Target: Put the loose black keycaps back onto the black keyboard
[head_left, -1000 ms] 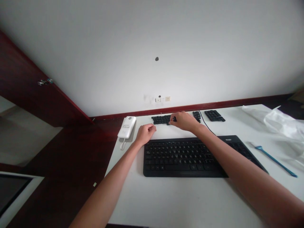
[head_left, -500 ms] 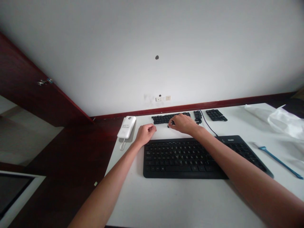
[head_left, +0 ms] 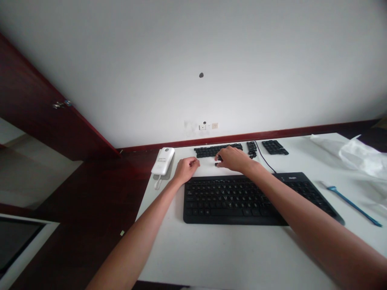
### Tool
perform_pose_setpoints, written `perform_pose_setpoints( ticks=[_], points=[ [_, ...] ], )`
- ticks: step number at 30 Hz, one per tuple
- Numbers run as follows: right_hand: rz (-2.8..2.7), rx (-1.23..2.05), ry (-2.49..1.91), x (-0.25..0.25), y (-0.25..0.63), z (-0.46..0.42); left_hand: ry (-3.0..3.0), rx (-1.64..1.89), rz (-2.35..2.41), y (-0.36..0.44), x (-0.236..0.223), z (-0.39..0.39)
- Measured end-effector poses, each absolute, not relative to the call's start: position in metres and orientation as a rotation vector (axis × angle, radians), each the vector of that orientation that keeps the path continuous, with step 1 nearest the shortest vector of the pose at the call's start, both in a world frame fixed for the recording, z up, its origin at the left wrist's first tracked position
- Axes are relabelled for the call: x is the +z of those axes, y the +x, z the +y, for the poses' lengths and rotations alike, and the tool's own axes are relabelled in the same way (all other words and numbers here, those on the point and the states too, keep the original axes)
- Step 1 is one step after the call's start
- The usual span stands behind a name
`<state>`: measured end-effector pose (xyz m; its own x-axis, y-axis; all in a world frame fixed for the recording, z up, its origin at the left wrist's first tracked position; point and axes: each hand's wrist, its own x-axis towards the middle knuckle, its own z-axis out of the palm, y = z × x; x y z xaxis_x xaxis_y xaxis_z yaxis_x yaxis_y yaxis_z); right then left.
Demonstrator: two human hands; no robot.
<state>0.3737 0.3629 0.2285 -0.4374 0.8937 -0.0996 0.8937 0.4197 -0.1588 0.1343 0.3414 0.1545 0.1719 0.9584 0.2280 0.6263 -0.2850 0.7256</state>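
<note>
While one black computer keyboard [head_left: 223,201] lies across the white desk [head_left: 229,249], three groups of black keycaps sit behind it: a long left one [head_left: 204,152], a narrow middle one [head_left: 251,147] and a right-hand block [head_left: 274,147]. One power bank [head_left: 163,161], one blue-handled brush [head_left: 353,205], one cable [head_left: 264,158] and one white plastic bag [head_left: 363,157] complete the count.

A broad strip of desk runs between keyboard and near edge, a thinner one behind the keyboard; the power bank lies close to the left edge.

The right forearm crosses above the keyboard, its right hand [head_left: 232,158] bent downward, thumb and forefinger at a small black keycap [head_left: 216,164]; I cannot tell whether they pinch it. The left hand [head_left: 184,169], near the keyboard's far left corner, has loosely curled fingers, their contents hidden.
</note>
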Motion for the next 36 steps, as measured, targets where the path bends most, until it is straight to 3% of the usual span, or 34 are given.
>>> perform_pose_setpoints(
  ticks=[18,30,36],
  points=[
    [-2.782,0.344,-1.554,0.243,0.378,0.357,2.02,0.908,1.523,0.133,0.154,0.342],
    [-2.992,0.595,-1.396,0.291,0.363,0.299,2.012,0.929,1.507,0.133,0.153,0.342],
    [-3.026,1.013,-1.491,0.296,0.366,0.285,2.033,0.948,1.469,0.133,0.153,0.341]
  ],
)
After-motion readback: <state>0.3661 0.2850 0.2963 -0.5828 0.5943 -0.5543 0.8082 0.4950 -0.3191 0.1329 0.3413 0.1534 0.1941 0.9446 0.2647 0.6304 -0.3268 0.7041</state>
